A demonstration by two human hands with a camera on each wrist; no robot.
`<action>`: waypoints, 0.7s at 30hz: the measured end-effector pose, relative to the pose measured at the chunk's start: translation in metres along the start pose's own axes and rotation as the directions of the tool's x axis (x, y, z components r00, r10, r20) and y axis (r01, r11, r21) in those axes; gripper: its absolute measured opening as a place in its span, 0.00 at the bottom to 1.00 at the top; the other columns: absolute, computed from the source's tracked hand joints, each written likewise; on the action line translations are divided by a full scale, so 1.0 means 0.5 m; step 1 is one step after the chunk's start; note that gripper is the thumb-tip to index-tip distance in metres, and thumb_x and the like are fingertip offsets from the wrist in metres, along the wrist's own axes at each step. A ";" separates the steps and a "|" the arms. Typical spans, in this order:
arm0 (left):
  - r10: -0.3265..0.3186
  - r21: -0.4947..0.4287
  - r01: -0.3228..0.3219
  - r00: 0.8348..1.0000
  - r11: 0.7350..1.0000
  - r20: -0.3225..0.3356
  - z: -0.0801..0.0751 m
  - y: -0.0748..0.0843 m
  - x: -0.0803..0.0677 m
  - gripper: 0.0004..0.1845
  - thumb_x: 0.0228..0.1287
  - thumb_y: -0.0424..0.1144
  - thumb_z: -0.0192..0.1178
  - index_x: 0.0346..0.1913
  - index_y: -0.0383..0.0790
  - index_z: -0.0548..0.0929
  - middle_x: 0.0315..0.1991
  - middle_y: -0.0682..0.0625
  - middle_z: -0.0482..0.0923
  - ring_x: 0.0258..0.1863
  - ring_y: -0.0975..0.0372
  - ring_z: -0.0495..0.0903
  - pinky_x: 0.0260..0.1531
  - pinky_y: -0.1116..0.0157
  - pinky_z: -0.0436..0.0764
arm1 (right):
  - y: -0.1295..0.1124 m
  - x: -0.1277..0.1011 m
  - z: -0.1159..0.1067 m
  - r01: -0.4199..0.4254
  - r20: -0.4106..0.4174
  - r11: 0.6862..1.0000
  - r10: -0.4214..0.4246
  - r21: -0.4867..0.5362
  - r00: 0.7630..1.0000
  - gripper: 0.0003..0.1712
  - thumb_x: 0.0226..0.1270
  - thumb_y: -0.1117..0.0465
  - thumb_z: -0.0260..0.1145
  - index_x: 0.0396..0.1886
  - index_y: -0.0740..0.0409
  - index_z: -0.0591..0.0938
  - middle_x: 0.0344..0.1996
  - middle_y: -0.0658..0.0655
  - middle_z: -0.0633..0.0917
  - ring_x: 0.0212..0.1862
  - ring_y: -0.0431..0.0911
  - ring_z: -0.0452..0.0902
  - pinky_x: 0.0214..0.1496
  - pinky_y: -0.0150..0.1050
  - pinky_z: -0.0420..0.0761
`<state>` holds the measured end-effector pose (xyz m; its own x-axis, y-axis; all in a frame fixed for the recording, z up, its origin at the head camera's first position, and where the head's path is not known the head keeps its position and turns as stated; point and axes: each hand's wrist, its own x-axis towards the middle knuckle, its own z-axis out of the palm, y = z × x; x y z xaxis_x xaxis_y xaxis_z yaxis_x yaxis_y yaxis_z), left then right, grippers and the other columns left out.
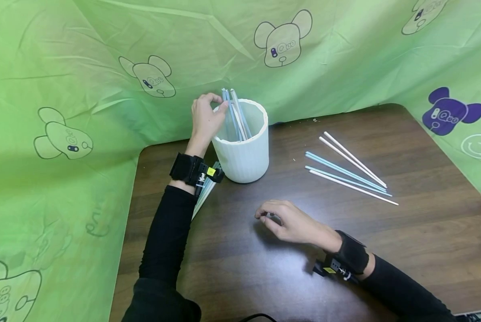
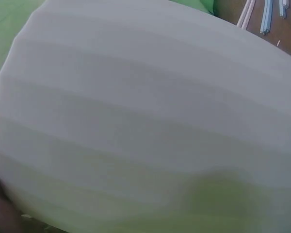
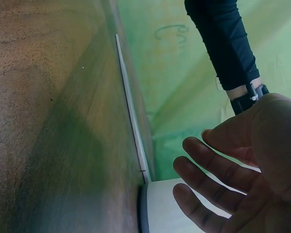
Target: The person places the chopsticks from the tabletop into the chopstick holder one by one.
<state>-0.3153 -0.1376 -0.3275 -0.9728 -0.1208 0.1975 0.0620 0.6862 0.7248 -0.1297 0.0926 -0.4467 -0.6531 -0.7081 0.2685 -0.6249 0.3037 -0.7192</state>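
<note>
My left hand (image 1: pixel 207 115) reaches to the left rim of a white ribbed container (image 1: pixel 244 158). Its thumb and fingers pinch at slim blue chopsticks (image 1: pixel 227 105) standing in the container, with white ones (image 1: pixel 237 114) beside them. The container's wall (image 2: pixel 145 97) fills most of the left wrist view, hiding nearly all of that hand. Over the table, in front of the container, my right hand (image 1: pixel 290 221) hovers with loosely bent fingers and holds nothing. In the right wrist view, the fingers (image 3: pixel 208 165) of that hand are spread slightly apart.
Blue chopsticks (image 1: pixel 341 170) and white chopsticks (image 1: pixel 353 158) lie on the brown table (image 1: pixel 240 268) at right. Pale greenish chopsticks (image 1: pixel 205 194) lie left of the container, partly behind my left wrist. A green printed cloth (image 1: pixel 208 40) hangs along the table's back and left.
</note>
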 end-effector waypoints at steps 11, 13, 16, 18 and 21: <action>-0.010 -0.031 0.011 0.999 0.999 0.038 -0.004 0.000 -0.004 0.16 0.67 0.45 0.64 0.52 0.42 0.82 0.58 0.49 0.79 0.63 0.56 0.70 0.67 0.59 0.63 | -0.002 -0.002 -0.001 -0.010 -0.009 1.000 0.010 -0.003 1.000 0.09 0.69 0.67 0.61 0.44 0.52 0.83 0.40 0.50 0.87 0.44 0.38 0.82 0.48 0.43 0.84; -0.003 -0.032 0.004 0.999 0.999 0.033 -0.006 -0.001 -0.007 0.17 0.67 0.45 0.64 0.53 0.41 0.81 0.59 0.49 0.78 0.63 0.55 0.70 0.67 0.59 0.63 | -0.004 -0.003 -0.002 -0.015 -0.015 1.000 0.015 0.001 1.000 0.09 0.69 0.67 0.62 0.44 0.52 0.83 0.41 0.51 0.87 0.44 0.38 0.82 0.48 0.43 0.84; 0.012 -0.027 -0.011 0.999 1.000 0.030 -0.010 -0.002 -0.009 0.17 0.67 0.45 0.64 0.54 0.42 0.81 0.59 0.49 0.78 0.63 0.55 0.70 0.67 0.60 0.63 | -0.004 -0.003 -0.003 -0.022 -0.033 1.000 0.022 -0.002 0.999 0.09 0.68 0.67 0.62 0.43 0.52 0.84 0.40 0.51 0.88 0.44 0.38 0.82 0.48 0.43 0.84; 0.019 -0.028 -0.019 0.999 0.999 0.028 -0.012 -0.001 -0.010 0.18 0.66 0.46 0.64 0.54 0.42 0.81 0.59 0.49 0.79 0.63 0.55 0.70 0.67 0.60 0.63 | -0.004 -0.003 -0.004 -0.025 -0.041 1.000 0.024 -0.007 0.999 0.08 0.68 0.67 0.63 0.43 0.52 0.84 0.40 0.49 0.87 0.43 0.37 0.82 0.47 0.43 0.84; 0.020 -0.033 -0.019 0.999 0.999 0.028 -0.016 0.000 -0.012 0.18 0.65 0.45 0.65 0.55 0.43 0.80 0.59 0.50 0.79 0.63 0.56 0.70 0.67 0.60 0.63 | -0.004 -0.001 -0.006 -0.020 -0.048 1.000 0.019 -0.019 0.999 0.08 0.68 0.67 0.63 0.43 0.52 0.84 0.40 0.49 0.87 0.43 0.37 0.82 0.47 0.43 0.84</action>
<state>-0.3078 -0.1426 -0.3234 -0.9772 -0.0869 0.1940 0.0883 0.6640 0.7425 -0.1295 0.0943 -0.4435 -0.6845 -0.6708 0.2854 -0.6199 0.3296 -0.7121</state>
